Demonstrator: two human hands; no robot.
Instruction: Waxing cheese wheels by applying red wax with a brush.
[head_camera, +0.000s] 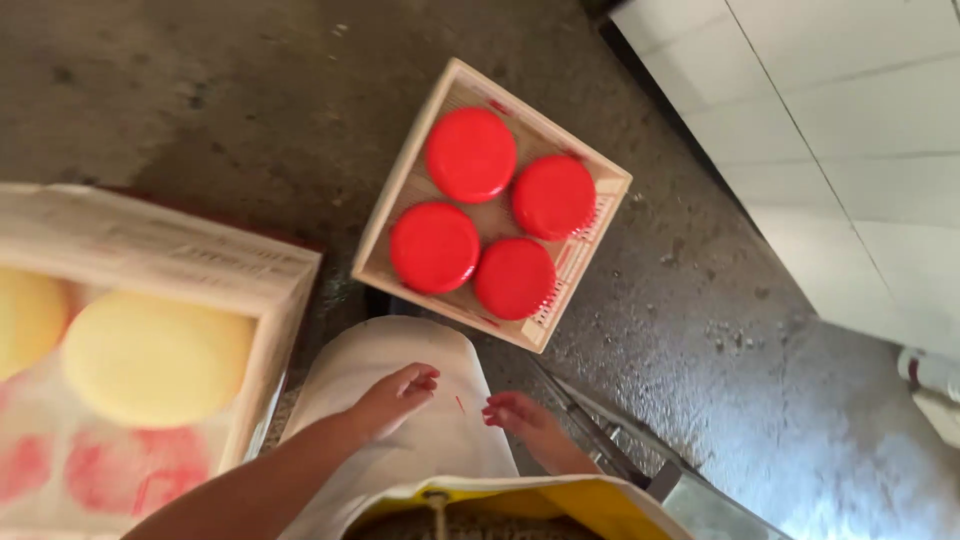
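Both hands, left hand (393, 397) and right hand (520, 415), hang loosely open with empty grip, wooden crate (400, 195) of red cheeses (470, 154) just ahead.

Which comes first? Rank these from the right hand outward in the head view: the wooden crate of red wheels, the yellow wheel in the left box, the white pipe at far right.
From the right hand:
1. Wooden crate of red wheels, just ahead of it on the floor.
2. Yellow wheel, off to the left in the paper-lined box.
3. White pipe, at the far right edge by the wall.

Wooden crate (400, 205) on concrete, 4 red wax-coated cheese wheels (470, 154) inside, lying flat
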